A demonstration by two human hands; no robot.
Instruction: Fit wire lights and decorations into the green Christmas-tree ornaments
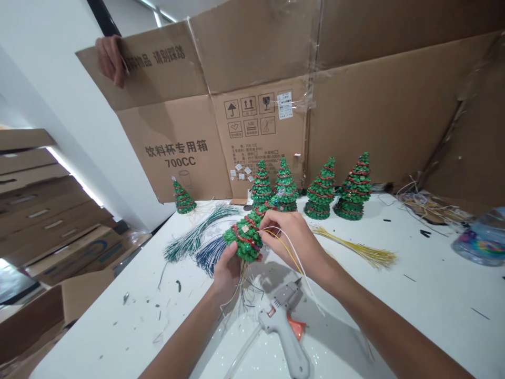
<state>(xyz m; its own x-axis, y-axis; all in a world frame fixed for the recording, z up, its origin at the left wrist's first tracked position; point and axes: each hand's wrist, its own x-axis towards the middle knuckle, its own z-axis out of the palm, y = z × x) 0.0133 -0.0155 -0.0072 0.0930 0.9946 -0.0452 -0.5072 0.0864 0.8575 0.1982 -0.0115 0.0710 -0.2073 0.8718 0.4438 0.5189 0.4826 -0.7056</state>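
Note:
My left hand [228,268] is closed around the lower part of a small green Christmas tree [246,237] with red garland, tilted with its top away to the right. Thin wires trail from beneath the tree. My right hand [290,237] pinches a yellow and white wire [290,251] against the tree's side; the wire's loose ends hang over the wrist. A grey glue gun [282,310] with an orange trigger lies on the table below my hands. Bundles of green wires [197,234], blue wires [213,255] and yellow wires [361,247] lie around the tree.
Several finished-looking Christmas trees [320,192] stand along the back of the white table [394,305]. A cardboard sheet [256,63] rises behind them, and another person's hand [111,59] grips its upper left edge. A clear plastic bottle [481,237] lies at the right; boxes [43,210] are stacked at the left.

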